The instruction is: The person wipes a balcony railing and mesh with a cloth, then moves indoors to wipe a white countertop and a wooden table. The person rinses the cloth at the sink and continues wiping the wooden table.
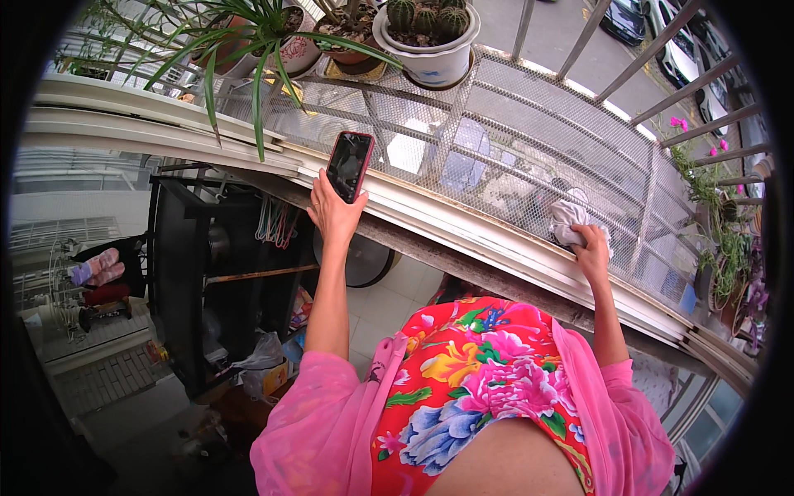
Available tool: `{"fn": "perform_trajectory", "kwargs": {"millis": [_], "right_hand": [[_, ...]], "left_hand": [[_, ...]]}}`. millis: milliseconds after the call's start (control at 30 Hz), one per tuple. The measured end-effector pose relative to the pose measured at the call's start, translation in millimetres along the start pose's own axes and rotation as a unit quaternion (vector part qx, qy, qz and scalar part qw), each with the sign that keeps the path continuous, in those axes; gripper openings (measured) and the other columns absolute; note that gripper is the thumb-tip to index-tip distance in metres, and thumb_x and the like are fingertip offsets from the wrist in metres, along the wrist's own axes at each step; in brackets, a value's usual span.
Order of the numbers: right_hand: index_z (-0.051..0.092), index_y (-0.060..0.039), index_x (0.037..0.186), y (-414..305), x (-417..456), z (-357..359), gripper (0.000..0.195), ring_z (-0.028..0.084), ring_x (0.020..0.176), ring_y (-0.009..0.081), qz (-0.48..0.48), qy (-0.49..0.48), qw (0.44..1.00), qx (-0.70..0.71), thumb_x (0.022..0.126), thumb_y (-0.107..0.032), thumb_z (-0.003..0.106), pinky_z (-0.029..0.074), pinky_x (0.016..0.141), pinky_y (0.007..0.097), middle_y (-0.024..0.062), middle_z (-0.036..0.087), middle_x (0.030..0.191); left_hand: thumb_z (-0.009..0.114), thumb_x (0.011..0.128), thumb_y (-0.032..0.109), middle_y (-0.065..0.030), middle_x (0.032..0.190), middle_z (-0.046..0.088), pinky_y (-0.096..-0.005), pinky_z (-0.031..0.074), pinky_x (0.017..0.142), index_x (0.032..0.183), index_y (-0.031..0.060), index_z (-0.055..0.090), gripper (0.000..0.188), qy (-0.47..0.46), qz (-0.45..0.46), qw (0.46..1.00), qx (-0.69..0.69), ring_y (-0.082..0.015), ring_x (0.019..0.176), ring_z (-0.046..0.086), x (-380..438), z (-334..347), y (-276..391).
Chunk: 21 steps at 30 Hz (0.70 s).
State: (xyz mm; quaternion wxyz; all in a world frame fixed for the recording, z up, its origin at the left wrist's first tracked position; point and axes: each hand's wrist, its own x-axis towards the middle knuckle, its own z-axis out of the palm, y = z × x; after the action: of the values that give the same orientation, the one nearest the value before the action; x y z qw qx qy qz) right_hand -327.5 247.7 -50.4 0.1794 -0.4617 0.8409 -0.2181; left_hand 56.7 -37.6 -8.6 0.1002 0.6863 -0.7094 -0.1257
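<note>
In my left hand (338, 208) is a smartphone (350, 166) with a dark screen and a red case, held over the white window track (434, 214). My right hand (592, 248) grips a crumpled pale cloth (569, 220) at the outer edge of that track, beside the metal mesh floor (527, 149) of the window cage. Part of the cloth bunches out past my fingers over the mesh. My palm on the right side is hidden from view.
A cactus pot (428, 59) and a long-leaved potted plant (273, 43) stand on the mesh. Cage bars (580, 40) rise beyond it, with parked cars below. Pink-flowered plants (713, 149) line the right. A black shelf unit (186, 279) with hangers (277, 223) stands indoors at left.
</note>
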Motion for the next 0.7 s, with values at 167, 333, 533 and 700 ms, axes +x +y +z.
{"fn": "perform_trajectory", "kwargs": {"millis": [167,333,533,700], "right_hand": [[0.062,-0.0115,0.097,-7,1,0,0.036,0.051,0.089,0.0288,0.036,0.003,0.999,-0.024,0.062,-0.002,0.059,0.044,0.077,0.0374,0.0082,0.056,0.089],[0.063,-0.0128,0.097,-9,2,4,0.035,0.052,0.091,0.0286,0.054,0.02,0.997,-0.053,0.063,-0.003,0.057,0.044,0.076,0.038,0.0079,0.056,0.09],[0.063,-0.012,0.095,-12,3,6,0.033,0.052,0.091,0.0291,0.059,0.03,0.995,-0.07,0.064,-0.004,0.056,0.045,0.076,0.0385,0.0084,0.057,0.089],[0.063,-0.0116,0.095,-14,4,6,0.032,0.052,0.091,0.0292,0.062,0.026,0.995,-0.073,0.064,-0.004,0.056,0.045,0.076,0.0385,0.0085,0.057,0.089]], "left_hand": [[0.074,0.065,0.036,-0.0169,0.137,0.033,-0.0563,0.024,0.1,0.139,0.0074,0.02,0.096,-0.007,0.019,1.0,0.009,-0.0357,0.126,0.031,12,4,2],[0.074,0.065,0.035,-0.017,0.134,0.037,-0.0518,0.028,0.099,0.139,0.007,0.02,0.096,-0.017,0.013,1.0,0.014,-0.0362,0.122,0.036,20,6,1],[0.075,0.064,0.035,-0.0182,0.132,0.038,-0.0479,0.033,0.096,0.139,0.0061,0.021,0.096,0.001,0.047,0.999,-0.011,-0.0384,0.117,0.041,20,9,-9],[0.075,0.064,0.034,-0.0184,0.129,0.04,-0.048,0.036,0.093,0.138,0.0062,0.022,0.095,0.016,0.076,0.997,-0.015,-0.0389,0.114,0.043,20,8,-13]]}}
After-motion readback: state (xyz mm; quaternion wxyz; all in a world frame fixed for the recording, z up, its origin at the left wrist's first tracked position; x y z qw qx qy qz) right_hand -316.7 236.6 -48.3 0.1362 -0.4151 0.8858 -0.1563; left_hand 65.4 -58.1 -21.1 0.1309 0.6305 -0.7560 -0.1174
